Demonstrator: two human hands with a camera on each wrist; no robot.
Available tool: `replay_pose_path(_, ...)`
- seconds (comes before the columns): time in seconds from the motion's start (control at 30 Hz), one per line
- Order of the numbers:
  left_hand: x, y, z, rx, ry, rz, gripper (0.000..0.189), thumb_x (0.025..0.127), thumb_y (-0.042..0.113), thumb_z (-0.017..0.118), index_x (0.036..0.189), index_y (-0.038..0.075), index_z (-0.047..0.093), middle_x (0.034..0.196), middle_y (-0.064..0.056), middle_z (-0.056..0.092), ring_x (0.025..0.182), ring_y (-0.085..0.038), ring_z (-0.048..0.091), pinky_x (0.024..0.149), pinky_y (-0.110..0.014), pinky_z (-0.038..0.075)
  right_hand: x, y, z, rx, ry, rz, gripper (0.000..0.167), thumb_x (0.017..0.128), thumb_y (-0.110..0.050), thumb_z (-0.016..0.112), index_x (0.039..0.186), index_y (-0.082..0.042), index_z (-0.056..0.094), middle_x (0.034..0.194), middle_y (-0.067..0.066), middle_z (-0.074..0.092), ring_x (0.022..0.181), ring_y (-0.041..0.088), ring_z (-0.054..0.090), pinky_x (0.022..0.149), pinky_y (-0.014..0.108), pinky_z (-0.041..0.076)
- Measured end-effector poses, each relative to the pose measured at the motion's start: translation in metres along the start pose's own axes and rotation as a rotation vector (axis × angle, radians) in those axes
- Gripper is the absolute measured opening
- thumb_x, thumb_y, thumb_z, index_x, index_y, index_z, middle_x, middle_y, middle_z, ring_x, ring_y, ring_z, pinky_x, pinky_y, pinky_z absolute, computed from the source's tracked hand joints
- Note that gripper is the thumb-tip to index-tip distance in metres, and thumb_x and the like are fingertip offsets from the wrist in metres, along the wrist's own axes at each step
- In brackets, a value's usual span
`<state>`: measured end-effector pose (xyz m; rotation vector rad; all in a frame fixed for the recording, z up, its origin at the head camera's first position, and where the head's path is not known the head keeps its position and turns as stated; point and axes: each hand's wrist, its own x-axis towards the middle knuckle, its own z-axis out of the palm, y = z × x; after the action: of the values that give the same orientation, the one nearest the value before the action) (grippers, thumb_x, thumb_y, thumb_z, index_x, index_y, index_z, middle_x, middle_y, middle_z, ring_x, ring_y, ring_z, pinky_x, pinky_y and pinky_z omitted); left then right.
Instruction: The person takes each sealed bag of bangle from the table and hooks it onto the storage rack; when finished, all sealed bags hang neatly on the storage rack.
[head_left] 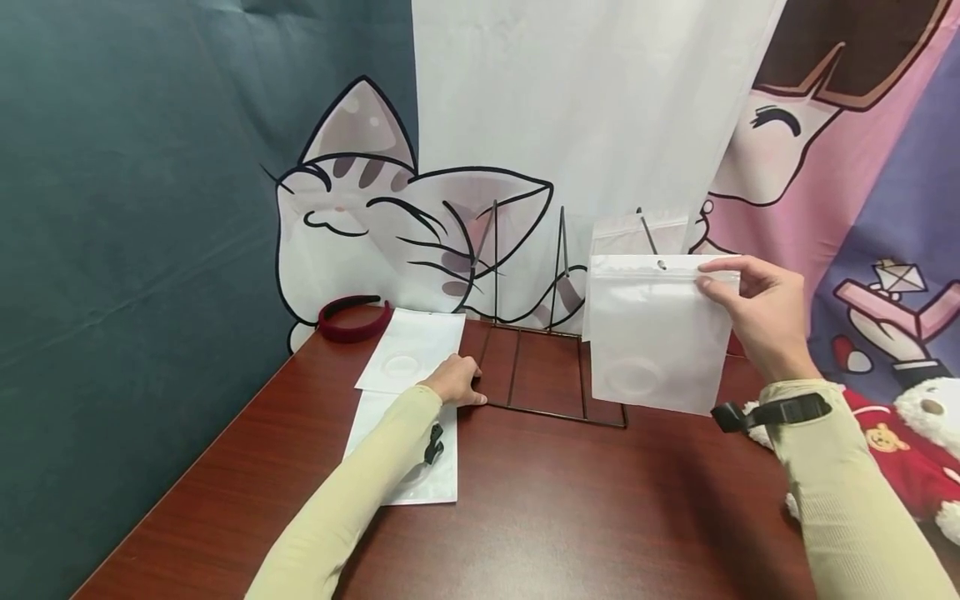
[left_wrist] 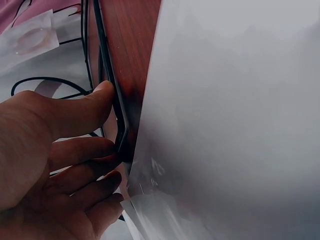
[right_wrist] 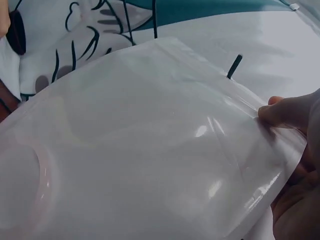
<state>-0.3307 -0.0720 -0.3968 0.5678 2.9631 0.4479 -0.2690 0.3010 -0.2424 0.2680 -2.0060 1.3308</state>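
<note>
One white pouch hangs upright over the right end of the tabletop, top edge nearly level, side edges free, with open room in front of it. Up top, its punched hole meets the end of a hook; how far the metal goes through, I can't tell. The right hand pinches the pouch's top right corner between thumb and fingers. Over to the left hand: it's gripping the near-left corner of the wire rack, low against the wood. Just behind the pinched pouch, a second pouch crowds that same hook, while two more prongs rise to the left. Under the left forearm, two flat pouches lie end to end, taking up the space beside the rack. Beyond them sits a dark red headband; far right, a plush toy in red; behind everything, a cartoon backdrop.
</note>
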Motion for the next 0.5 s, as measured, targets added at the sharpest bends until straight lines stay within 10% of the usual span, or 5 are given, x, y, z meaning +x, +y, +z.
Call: replay_pose_path(0.5, 0.001, 0.0, 0.001, -0.016, -0.017, -0.022, 0.054, 0.085, 0.028, 0.081, 0.128, -0.001, 0.067, 0.132, -0.018, 0.067, 0.128, -0.034, 0.06, 0.108, -0.041, 0.049, 0.052, 0.035, 0.028, -0.104, 0.016, 0.172, 0.022, 0.087, -0.013, 0.076, 0.109, -0.01, 0.077, 0.061, -0.021, 0.052, 0.063, 0.002, 0.038, 0.05, 0.016, 0.035)
